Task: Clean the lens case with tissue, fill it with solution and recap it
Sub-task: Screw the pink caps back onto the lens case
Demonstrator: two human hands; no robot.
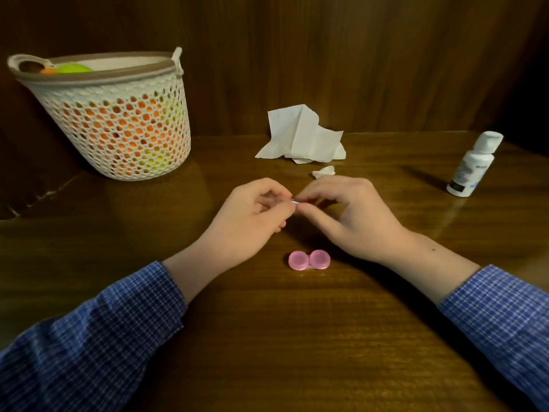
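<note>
Beneath both hands spreads the dark polished wooden bench (267, 337), bare but for the few things laid out for the job. Far off beyond the left hand (248, 217) stands a white perforated plastic basket (118, 126), with orange and yellow-green things showing through its holes. Just past the fingertips lies a crumpled white tissue (300, 135), with a small torn scrap of tissue (323, 172) nearer, likely kept within easy reach for wiping. Out beyond the right hand (353, 215) stands a small white plastic solution bottle (475, 166), capped and upright, probably waiting for the filling step. Just nearer than the two hands rests the pink twin-cup lens case (309, 260), both caps seemingly on, touched by neither hand. Both hands pinch one tiny pale thing between their fingertips; I cannot tell what it is.
</note>
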